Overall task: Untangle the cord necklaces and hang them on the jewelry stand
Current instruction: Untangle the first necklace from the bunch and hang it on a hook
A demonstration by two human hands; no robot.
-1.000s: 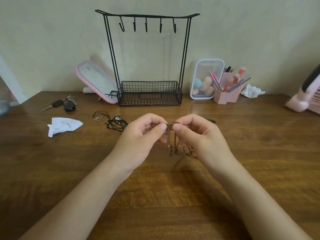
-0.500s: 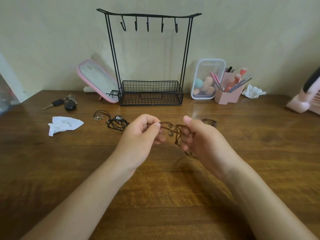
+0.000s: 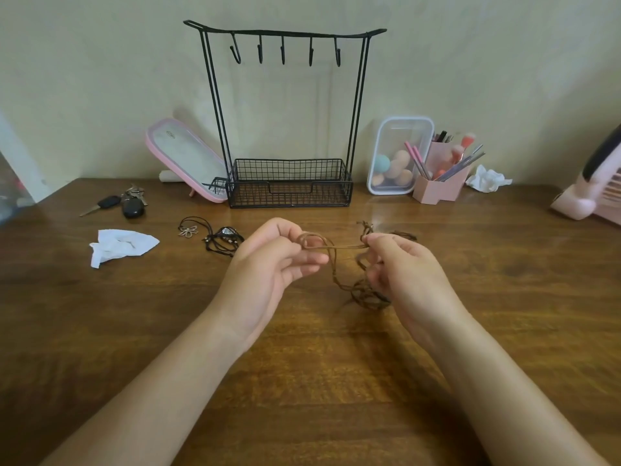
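A brown cord necklace (image 3: 339, 248) stretches between my two hands above the wooden table. My left hand (image 3: 268, 264) pinches one loop of it. My right hand (image 3: 400, 267) pinches the other end, and a tangled bunch of the same cord (image 3: 366, 294) hangs below my right fingers. Two black cord necklaces lie on the table to the left: one with a flower pendant (image 3: 190, 228), one bunched up (image 3: 223, 240). The black wire jewelry stand (image 3: 289, 112) with several bare hooks and a mesh basket base stands at the back centre.
Keys (image 3: 126, 203) and a crumpled white tissue (image 3: 119, 245) lie at the left. A pink mirror (image 3: 186, 159) leans beside the stand. A clear box of sponges (image 3: 398, 156), a pink brush holder (image 3: 440, 183) and another tissue (image 3: 487, 178) sit at the back right. A pink device (image 3: 591, 193) is at the right edge.
My hands have moved apart from touching at the centre, drawing a length of the brown cord taut between them. The tangled part has dropped lower under my right hand.
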